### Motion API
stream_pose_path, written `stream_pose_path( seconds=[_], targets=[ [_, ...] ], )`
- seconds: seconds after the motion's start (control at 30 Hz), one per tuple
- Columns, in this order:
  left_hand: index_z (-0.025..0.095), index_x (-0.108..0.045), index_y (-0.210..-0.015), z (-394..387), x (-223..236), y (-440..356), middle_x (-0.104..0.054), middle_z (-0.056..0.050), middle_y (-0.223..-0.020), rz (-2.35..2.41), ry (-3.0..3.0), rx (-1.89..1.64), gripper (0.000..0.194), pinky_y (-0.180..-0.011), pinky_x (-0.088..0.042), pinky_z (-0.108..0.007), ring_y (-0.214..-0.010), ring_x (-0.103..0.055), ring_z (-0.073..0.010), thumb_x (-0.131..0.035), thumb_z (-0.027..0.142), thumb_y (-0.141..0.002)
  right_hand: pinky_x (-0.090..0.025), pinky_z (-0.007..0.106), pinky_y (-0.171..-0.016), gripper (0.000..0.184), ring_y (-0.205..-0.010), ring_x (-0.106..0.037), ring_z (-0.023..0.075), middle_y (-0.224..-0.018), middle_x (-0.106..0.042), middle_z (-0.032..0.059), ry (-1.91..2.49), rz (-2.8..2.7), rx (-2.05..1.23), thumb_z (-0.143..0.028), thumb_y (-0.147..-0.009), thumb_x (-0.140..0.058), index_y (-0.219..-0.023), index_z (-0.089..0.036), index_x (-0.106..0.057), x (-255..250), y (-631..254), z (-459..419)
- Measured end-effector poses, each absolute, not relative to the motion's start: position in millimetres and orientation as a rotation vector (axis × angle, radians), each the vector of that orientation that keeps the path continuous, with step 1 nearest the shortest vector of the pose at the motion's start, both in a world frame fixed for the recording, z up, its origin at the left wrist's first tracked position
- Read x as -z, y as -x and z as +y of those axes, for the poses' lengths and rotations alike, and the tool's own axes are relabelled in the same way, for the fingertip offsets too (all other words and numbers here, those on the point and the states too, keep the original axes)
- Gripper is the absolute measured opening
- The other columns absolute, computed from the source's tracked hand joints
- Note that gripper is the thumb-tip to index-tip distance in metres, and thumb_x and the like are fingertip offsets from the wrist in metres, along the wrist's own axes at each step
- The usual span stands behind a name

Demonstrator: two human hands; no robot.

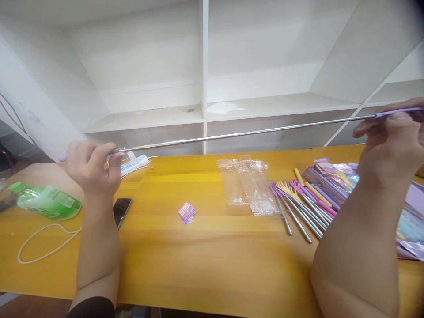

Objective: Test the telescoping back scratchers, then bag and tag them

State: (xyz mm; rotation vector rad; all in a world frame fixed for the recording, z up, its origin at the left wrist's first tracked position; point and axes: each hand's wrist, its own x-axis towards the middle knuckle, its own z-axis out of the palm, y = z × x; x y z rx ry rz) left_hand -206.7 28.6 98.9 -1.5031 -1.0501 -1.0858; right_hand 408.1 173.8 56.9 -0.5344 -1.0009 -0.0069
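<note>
A thin telescopic back scratcher [232, 134] is stretched out across the view above the table, its silver rod rising slightly to the right. My left hand [94, 165] is closed around its left end, where a bit of purple pokes out beyond the fingers. At the far right, my right hand [391, 137] grips the purple part at the other end; fingers partly cover it. Below, by my right forearm, lie several shortened back scratchers [306, 207] with purple, yellow and pink claw heads. Clear plastic bags [247, 185] are spread beside them.
Small pink printed cards [186, 213] lie mid-table. On the left are a green bottle [49, 201] on its side, a phone [122, 211], a white cable [43, 256] and a power strip [135, 164]. Packaged items [341, 176] sit right; white shelving [204, 66] stands behind.
</note>
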Motion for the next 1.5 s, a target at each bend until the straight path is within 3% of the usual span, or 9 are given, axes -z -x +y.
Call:
stream_pose_path(
  seconds=[0.1, 0.37, 0.7, 0.97, 1.23, 1.5],
  targets=[
    [0.025, -0.07, -0.085, 27.2, -96.0, 193.9, -0.047, -0.003, -0.068, -1.054, 1.575, 1.1, 0.048, -0.07, -0.026, -0.038, -0.068, -0.036, -0.0189, -0.054, 0.065, -0.105, -0.034, 0.033, -0.043, 0.031, -0.046, -0.053, 0.0151, -0.068, -0.057, -0.0006, 0.443, -1.177, 0.019, -0.049, -0.074, -0.082, -0.081, -0.029, -0.06, -62.9, -374.9, 163.2],
    [0.027, -0.073, -0.091, 35.4, -74.1, 149.0, -0.051, -0.005, -0.074, -1.06, 1.699, 1.182, 0.028, -0.072, -0.023, -0.038, -0.07, -0.039, -0.0215, -0.064, 0.05, -0.105, -0.052, 0.037, -0.059, 0.01, -0.062, -0.065, 0.0168, -0.086, -0.072, 0.0024, 0.568, -1.543, -0.047, -0.037, -0.104, -0.066, -0.11, -0.029, -0.066, -51.2, -271.2, 128.6],
    [0.027, -0.074, -0.091, 33.7, -66.8, 136.1, -0.052, -0.006, -0.072, -1.184, 1.707, 1.164, 0.039, -0.071, -0.025, -0.039, -0.069, -0.039, -0.0225, -0.059, 0.058, -0.106, -0.05, 0.031, -0.057, 0.008, -0.061, -0.064, 0.0129, -0.086, -0.071, 0.001, 0.572, -1.534, 0.008, -0.028, -0.102, -0.065, -0.109, -0.027, -0.064, -54.7, -272.0, 125.3],
    [0.026, -0.074, -0.092, 20.6, -70.8, 127.9, -0.051, -0.005, -0.071, -1.209, 1.671, 1.16, 0.036, -0.07, -0.026, -0.038, -0.069, -0.038, -0.0212, -0.057, 0.054, -0.108, -0.05, 0.032, -0.059, 0.006, -0.062, -0.064, 0.0133, -0.084, -0.067, -0.0002, 0.579, -1.524, 0.068, -0.029, -0.103, -0.062, -0.109, -0.026, -0.062, -62.6, -269.8, 111.9],
    [0.027, -0.075, -0.093, 11.2, -70.6, 115.4, -0.054, -0.004, -0.07, -1.11, 1.69, 1.149, 0.029, -0.066, -0.026, -0.037, -0.066, -0.039, -0.0199, -0.063, 0.049, -0.107, -0.056, 0.036, -0.064, 0.014, -0.072, -0.066, 0.0161, -0.1, -0.066, 0.0015, 0.545, -1.657, 0.04, -0.027, -0.105, -0.062, -0.118, -0.032, -0.064, -57.5, -244.3, 92.1],
    [0.026, -0.076, -0.091, 13.8, -62.5, 100.3, -0.056, -0.004, -0.067, -1.11, 1.724, 1.139, 0.031, -0.064, -0.031, -0.036, -0.064, -0.044, -0.0198, -0.061, 0.048, -0.108, -0.06, 0.037, -0.068, 0.02, -0.073, -0.065, 0.0172, -0.098, -0.063, 0.0022, 0.515, -1.748, 0.076, -0.023, -0.107, -0.057, -0.124, -0.033, -0.061, -56.0, -216.0, 74.2]
  ],
)
